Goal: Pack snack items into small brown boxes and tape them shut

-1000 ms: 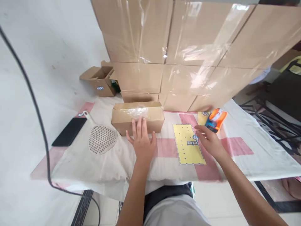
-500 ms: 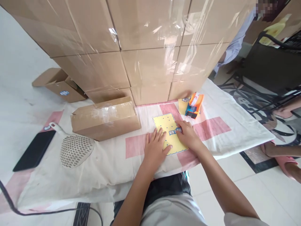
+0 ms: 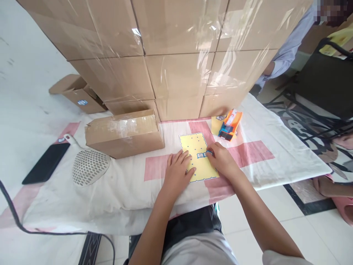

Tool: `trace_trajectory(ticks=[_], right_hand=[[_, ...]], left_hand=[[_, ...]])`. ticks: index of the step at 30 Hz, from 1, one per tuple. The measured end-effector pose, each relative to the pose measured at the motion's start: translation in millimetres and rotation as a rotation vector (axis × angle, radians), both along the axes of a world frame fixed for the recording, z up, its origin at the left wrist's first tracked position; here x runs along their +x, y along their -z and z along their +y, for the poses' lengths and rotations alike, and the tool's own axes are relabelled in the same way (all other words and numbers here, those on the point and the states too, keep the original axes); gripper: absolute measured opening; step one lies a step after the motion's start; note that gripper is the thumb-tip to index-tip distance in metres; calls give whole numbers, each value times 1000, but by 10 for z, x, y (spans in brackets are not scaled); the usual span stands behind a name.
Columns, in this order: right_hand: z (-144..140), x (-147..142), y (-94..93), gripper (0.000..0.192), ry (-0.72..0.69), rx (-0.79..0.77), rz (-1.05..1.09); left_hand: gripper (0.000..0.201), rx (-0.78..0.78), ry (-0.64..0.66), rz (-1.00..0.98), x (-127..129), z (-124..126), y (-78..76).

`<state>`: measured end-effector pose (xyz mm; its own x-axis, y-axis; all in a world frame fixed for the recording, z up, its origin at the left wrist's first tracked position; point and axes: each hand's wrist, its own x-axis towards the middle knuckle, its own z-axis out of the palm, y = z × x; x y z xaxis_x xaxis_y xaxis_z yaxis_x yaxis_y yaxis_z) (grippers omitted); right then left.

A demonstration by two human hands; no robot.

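Your left hand (image 3: pixel 176 173) lay flat, pinning the thin, floppy sticker sheet (image 3: pixel 198 156); right hand (image 3: pixel 222 162) pinched a small sticker (image 3: pixel 209 152) w/ fingertips — peel at its edge.

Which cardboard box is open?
The small box on the floor at far left, beside the stack. Its flaps stand open, while the box on the table and the stacked boxes are taped shut.
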<state>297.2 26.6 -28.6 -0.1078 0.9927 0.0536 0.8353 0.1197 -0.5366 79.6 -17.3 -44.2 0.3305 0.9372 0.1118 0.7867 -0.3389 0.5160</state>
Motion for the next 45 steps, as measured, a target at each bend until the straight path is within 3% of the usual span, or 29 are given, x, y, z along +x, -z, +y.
trace_trajectory(ticks=[4, 8, 11, 15, 19, 25, 30, 34, 45], right_hand=[[-22, 12, -50, 8, 14, -12, 120], [-65, -50, -145, 16, 35, -89, 516], [-140, -191, -248, 19, -31, -121, 724], [-246, -387, -390, 20, -137, -95, 692], [-191, -460, -512, 12, -220, -114, 589], [124, -515, -578, 14, -390, -450, 612], [192, -552, -493, 22, -457, -608, 692], [165, -540, -437, 21, -424, -592, 667], [142, -583, -288, 21, -412, -391, 563]], left_hand=[[29, 29, -18, -66, -3, 12, 24], [19, 79, -66, -225, -9, 17, -6], [13, 77, -121, -422, -15, 1, -56], [10, 21, -170, -662, -26, -26, -88], [9, 22, -178, -781, -60, -18, -86], [11, 117, -244, -726, -130, 41, -102], [8, 275, -230, -611, -160, 68, -100], [5, 311, -188, -520, -167, 66, -93], [6, 247, -345, -419, -149, 25, -68]])
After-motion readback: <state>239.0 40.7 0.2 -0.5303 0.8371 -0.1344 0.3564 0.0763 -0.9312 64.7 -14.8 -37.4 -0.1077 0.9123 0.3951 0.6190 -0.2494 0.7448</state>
